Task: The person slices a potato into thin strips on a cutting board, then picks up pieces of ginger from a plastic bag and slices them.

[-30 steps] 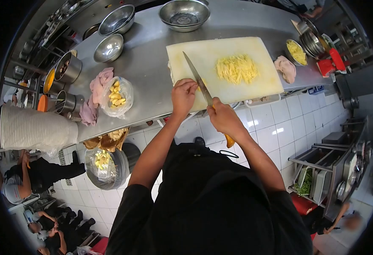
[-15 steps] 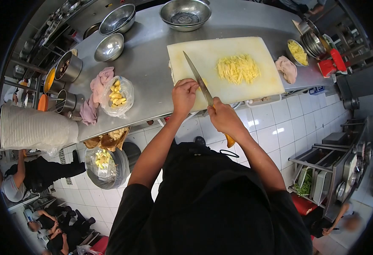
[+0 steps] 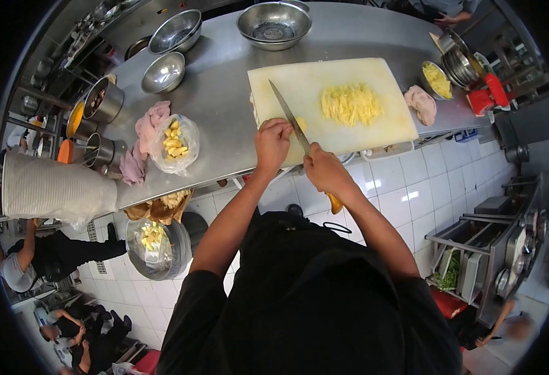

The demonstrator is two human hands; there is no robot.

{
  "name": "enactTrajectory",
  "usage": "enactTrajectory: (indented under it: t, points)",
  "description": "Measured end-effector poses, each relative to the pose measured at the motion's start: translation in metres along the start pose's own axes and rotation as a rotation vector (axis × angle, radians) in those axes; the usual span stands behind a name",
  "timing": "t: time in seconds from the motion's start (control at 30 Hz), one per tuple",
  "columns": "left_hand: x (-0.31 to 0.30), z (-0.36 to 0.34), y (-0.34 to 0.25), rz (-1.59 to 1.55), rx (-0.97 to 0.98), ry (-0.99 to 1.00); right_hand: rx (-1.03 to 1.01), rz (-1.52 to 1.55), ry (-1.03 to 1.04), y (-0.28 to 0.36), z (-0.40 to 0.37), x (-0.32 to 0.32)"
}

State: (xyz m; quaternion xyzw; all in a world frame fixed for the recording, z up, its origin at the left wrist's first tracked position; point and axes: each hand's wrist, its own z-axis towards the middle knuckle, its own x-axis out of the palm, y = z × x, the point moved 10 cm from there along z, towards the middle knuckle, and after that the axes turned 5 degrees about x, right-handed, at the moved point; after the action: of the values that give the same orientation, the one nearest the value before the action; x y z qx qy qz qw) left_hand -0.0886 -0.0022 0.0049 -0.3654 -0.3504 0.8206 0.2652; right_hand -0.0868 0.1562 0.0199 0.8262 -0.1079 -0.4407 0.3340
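Observation:
My right hand [image 3: 325, 167] is wrapped around the yellow handle of a long kitchen knife [image 3: 289, 111], whose blade points up and left over the white cutting board [image 3: 287, 75]. Beside the blade, my left hand [image 3: 274, 142] has its fingers bent together at a pale yellow vegetable piece [image 3: 301, 124], partly hidden by fingers and blade. A pile of thin yellow shreds [image 3: 351, 104] lies on the right half of the board. Left of the board, a clear plastic bag [image 3: 190, 134] holds several peeled yellow chunks [image 3: 174, 145].
Metal bowls [image 3: 274, 44] stand at the back of the steel counter [image 3: 218, 81]. A bowl of yellow shreds [image 3: 437, 80] and a pink cloth [image 3: 420, 105] are at the right. A lined bin [image 3: 180, 250] stands below the counter's front edge. Other people [image 3: 62, 256] are farther off.
The yellow piece beside the blade shows more clearly now. My right hand and the knife have shifted slightly left; my left hand stays at the blade. The whole view has moved a little.

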Motion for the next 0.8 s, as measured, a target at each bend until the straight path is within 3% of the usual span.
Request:
enactTrajectory:
  t: [0.23,0.53,0.7,0.8]
  points:
    - [0.000,0.001,-0.005,0.012,0.043,0.003,0.113,0.154,0.116,-0.001,-0.009,-0.005]
    - [0.003,-0.001,-0.006,0.048,0.048,0.020,0.071,0.209,0.036,-0.004,-0.010,-0.017]
    - [0.003,0.000,0.001,-0.027,-0.001,0.036,0.168,0.246,0.053,-0.005,-0.020,-0.033]
    - [-0.004,-0.002,-0.008,0.001,0.116,0.096,0.193,0.256,0.032,-0.018,-0.024,-0.039]
